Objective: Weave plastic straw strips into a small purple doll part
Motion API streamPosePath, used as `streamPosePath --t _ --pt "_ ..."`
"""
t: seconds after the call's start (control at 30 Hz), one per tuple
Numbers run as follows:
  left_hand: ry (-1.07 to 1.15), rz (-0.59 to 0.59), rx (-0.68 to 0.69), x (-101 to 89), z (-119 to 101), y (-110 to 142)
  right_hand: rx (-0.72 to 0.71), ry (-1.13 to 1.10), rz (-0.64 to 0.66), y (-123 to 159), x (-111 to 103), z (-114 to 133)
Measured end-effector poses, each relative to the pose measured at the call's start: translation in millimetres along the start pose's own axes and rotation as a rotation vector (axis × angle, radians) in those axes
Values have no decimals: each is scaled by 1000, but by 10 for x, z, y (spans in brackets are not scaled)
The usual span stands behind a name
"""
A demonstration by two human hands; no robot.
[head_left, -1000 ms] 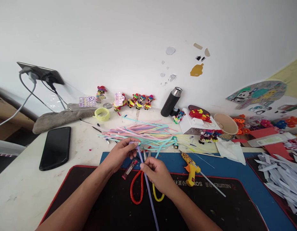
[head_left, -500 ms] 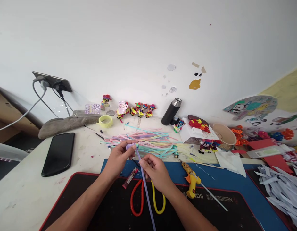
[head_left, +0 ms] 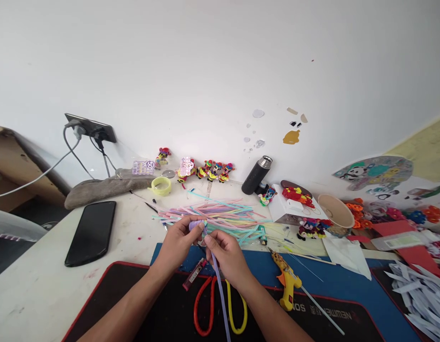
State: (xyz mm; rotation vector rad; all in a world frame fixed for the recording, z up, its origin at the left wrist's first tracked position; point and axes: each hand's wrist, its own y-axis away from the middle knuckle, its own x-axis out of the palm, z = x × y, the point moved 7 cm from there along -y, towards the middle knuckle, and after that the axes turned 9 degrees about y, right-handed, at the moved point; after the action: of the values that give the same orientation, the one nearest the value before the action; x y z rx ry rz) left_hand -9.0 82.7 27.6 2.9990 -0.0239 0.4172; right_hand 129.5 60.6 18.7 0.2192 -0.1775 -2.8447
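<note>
My left hand (head_left: 180, 240) is closed on a small coiled bundle of lilac pipe cleaner (head_left: 195, 225), with a bit of pale green and yellow showing at its tip. From the coil a long lilac strand (head_left: 220, 287) runs down toward me. My right hand (head_left: 225, 254) pinches this strand just beside the coil, close to my left fingertips. Under my hands lie pliers or scissors with one red handle (head_left: 201, 306) and one yellow handle (head_left: 237, 308); their working end is hidden. A red lighter (head_left: 194, 274) rests by my left wrist.
Behind my hands spreads a pile of pastel pipe cleaners (head_left: 205, 211). A yellow glue gun (head_left: 285, 280) lies to the right on the mat (head_left: 322, 318). A black phone (head_left: 90, 232) is at left; a black flask (head_left: 256, 175) stands by the wall, near small figurines (head_left: 214, 171).
My right hand has moved up the strand, closer to the coil and my left fingers. The whole view has shifted slightly, so the scene sits lower and farther right.
</note>
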Motion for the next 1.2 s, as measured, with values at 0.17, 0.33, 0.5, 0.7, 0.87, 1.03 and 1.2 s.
streamPosePath --t 0.17,0.33,0.5,0.7,0.87,1.03,1.2 --pt "46 56 -9 41 46 -10 12 9 -24 -1 -29 -7" --pt "121 110 -27 88 123 -6 9 33 -58 -7 -48 -32" --pt "287 142 -138 145 224 -1 14 66 -73 -28 -68 -115" --pt "256 133 -189 148 283 -1 16 139 -144 -16 -131 -180" --pt "271 133 -245 160 344 30 20 131 -140 17 -139 -183" --pt "327 128 -293 189 323 64 29 75 -117 34 -128 -205" --pt "299 126 -347 203 327 89 50 35 -112 61 -133 -274"
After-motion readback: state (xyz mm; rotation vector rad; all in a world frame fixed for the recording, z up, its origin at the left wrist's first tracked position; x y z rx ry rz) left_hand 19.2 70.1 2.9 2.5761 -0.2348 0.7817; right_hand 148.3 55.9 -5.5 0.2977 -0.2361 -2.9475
